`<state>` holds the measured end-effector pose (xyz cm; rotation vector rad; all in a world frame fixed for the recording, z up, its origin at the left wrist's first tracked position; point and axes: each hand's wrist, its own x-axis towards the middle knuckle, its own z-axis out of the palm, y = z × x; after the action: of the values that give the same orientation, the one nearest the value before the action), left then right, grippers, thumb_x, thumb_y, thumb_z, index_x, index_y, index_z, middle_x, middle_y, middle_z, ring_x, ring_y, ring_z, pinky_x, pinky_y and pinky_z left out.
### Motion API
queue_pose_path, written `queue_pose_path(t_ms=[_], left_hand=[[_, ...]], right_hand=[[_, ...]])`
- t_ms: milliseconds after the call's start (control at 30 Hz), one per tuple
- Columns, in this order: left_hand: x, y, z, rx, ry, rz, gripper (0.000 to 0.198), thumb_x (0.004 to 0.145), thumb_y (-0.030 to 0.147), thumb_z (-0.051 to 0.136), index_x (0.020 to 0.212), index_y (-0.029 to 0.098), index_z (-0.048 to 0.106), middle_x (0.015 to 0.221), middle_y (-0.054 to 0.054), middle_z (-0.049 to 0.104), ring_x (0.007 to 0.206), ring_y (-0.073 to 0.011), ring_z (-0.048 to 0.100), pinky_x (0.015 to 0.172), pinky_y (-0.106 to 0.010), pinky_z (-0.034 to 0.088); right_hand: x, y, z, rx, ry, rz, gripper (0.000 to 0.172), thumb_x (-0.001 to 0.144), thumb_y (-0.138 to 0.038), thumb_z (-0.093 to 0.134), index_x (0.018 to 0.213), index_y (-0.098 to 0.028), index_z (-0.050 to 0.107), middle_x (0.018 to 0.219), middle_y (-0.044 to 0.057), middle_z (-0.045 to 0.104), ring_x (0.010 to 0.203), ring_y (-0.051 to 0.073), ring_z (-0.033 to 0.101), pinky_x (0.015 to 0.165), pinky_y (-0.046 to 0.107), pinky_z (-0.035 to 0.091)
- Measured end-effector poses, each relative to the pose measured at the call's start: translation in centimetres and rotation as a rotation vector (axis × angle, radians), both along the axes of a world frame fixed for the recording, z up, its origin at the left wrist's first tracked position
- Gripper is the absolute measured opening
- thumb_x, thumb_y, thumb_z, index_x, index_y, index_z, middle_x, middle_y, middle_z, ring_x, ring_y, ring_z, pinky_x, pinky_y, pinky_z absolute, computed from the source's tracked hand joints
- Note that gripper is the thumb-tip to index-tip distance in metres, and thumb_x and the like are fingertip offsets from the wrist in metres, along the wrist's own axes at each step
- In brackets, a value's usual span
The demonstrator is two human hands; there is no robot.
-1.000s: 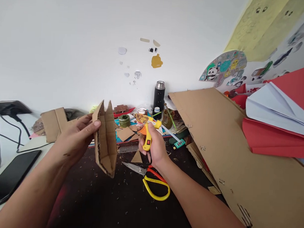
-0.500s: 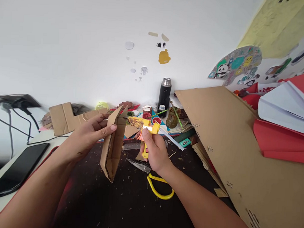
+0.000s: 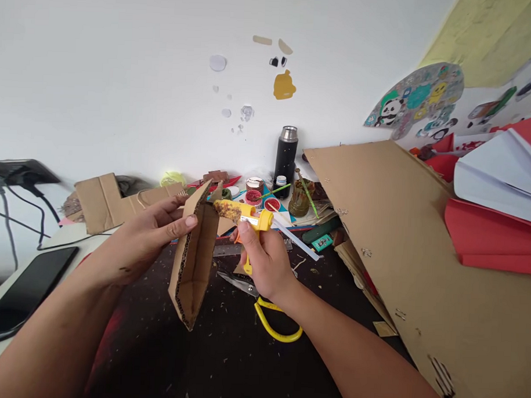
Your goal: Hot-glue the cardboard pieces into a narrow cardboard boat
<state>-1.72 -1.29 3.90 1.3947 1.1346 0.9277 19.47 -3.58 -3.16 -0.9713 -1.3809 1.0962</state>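
Observation:
My left hand [image 3: 166, 221] grips a folded piece of cardboard [image 3: 195, 272] by its upper left side, thumb in front and the other fingers partly hidden behind. The piece is tilted, its hollow turned toward my right hand. In my right hand [image 3: 266, 254] is a yellow hot glue gun [image 3: 251, 216], with a clear glue stick [image 3: 296, 238] jutting from its back. The stained front end of the gun is at the cardboard's upper inner edge; whether the tip touches is not clear. Below the gun, yellow-handled scissors [image 3: 278, 327] lie partly open on the dark mat [image 3: 225, 366].
A large cardboard sheet [image 3: 420, 245] leans across the right side, with red and white folded paper [image 3: 501, 172] above it. Along the wall stand a black flask [image 3: 287, 153], paint pots [image 3: 253, 197] and a murky jar [image 3: 300, 203]. A phone [image 3: 29, 292] lies at left.
The glue gun has shifted slightly left, nearer the cardboard's upper inner edge. The cardboard has turned a little, showing more of its inside. The camera view has shifted slightly.

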Motion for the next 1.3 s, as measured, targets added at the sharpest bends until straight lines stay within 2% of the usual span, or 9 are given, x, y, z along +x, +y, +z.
queue_pose_path(t_ms=[200,300,433,567,833,1033,1167,1300], left_hand=[[0.22,-0.05,0.2,-0.009,0.037,0.091,0.081,0.074,0.06,0.09,0.146,0.028,0.067,0.141,-0.012,0.075,0.137,-0.04,0.064,0.113,-0.046,0.055],[0.26,0.01,0.2,-0.006,0.018,0.063,0.078,0.078,0.057,0.089,0.147,0.031,0.066,0.145,-0.01,0.074,0.138,-0.0387,0.064,0.111,-0.045,0.056],[0.23,0.05,0.15,0.002,-0.015,0.006,0.073,0.086,0.05,0.085,0.152,0.033,0.06,0.15,-0.005,0.071,0.138,-0.0328,0.065,0.106,-0.035,0.059],[0.21,0.03,0.15,0.008,-0.022,0.007,0.07,0.087,0.049,0.084,0.151,0.032,0.062,0.15,-0.005,0.07,0.138,-0.0307,0.065,0.103,-0.03,0.06],[0.13,-0.07,0.23,0.006,-0.02,0.004,0.07,0.087,0.048,0.085,0.151,0.033,0.062,0.149,-0.005,0.071,0.14,-0.0325,0.063,0.108,-0.036,0.057],[0.16,0.25,-0.05,0.024,0.008,0.037,0.072,0.082,0.053,0.087,0.146,0.03,0.066,0.145,-0.009,0.073,0.136,-0.0364,0.065,0.111,-0.044,0.057],[0.06,0.34,-0.22,0.044,0.009,0.042,0.073,0.081,0.053,0.088,0.147,0.033,0.065,0.149,-0.007,0.071,0.14,-0.0342,0.063,0.108,-0.04,0.059],[0.01,0.33,-0.22,0.037,0.018,0.043,0.068,0.08,0.053,0.088,0.143,0.033,0.069,0.144,-0.007,0.074,0.136,-0.0328,0.066,0.103,-0.036,0.061]], right_hand=[[0.05,-0.12,0.18,0.028,-0.031,-0.028,0.056,0.107,-0.066,0.043,0.078,-0.022,0.062,0.059,-0.001,0.057,0.058,0.016,0.058,0.059,0.03,0.041],[0.07,-0.15,0.23,0.035,-0.039,-0.026,0.057,0.108,-0.065,0.042,0.075,-0.022,0.06,0.057,-0.001,0.056,0.057,0.016,0.056,0.059,0.03,0.04],[0.06,-0.16,0.21,0.039,-0.062,-0.027,0.057,0.108,-0.065,0.042,0.072,-0.023,0.056,0.056,-0.001,0.053,0.058,0.016,0.053,0.058,0.03,0.039],[0.03,-0.2,0.21,0.037,-0.073,-0.029,0.057,0.107,-0.066,0.042,0.074,-0.023,0.058,0.057,-0.001,0.053,0.059,0.017,0.053,0.059,0.03,0.038],[0.01,-0.19,0.31,0.048,-0.059,-0.038,0.056,0.108,-0.065,0.042,0.075,-0.023,0.06,0.058,-0.001,0.054,0.06,0.018,0.055,0.06,0.03,0.039],[0.16,-0.12,0.44,0.058,-0.084,-0.047,0.054,0.107,-0.065,0.043,0.082,-0.022,0.062,0.059,-0.002,0.054,0.06,0.017,0.056,0.062,0.03,0.042],[0.23,-0.15,0.47,0.037,-0.085,-0.051,0.054,0.106,-0.068,0.043,0.084,-0.022,0.061,0.059,-0.002,0.056,0.057,0.017,0.055,0.059,0.03,0.042],[0.18,-0.17,0.48,0.042,-0.114,-0.061,0.056,0.106,-0.069,0.042,0.082,-0.022,0.063,0.056,-0.002,0.054,0.057,0.017,0.056,0.058,0.03,0.043]])
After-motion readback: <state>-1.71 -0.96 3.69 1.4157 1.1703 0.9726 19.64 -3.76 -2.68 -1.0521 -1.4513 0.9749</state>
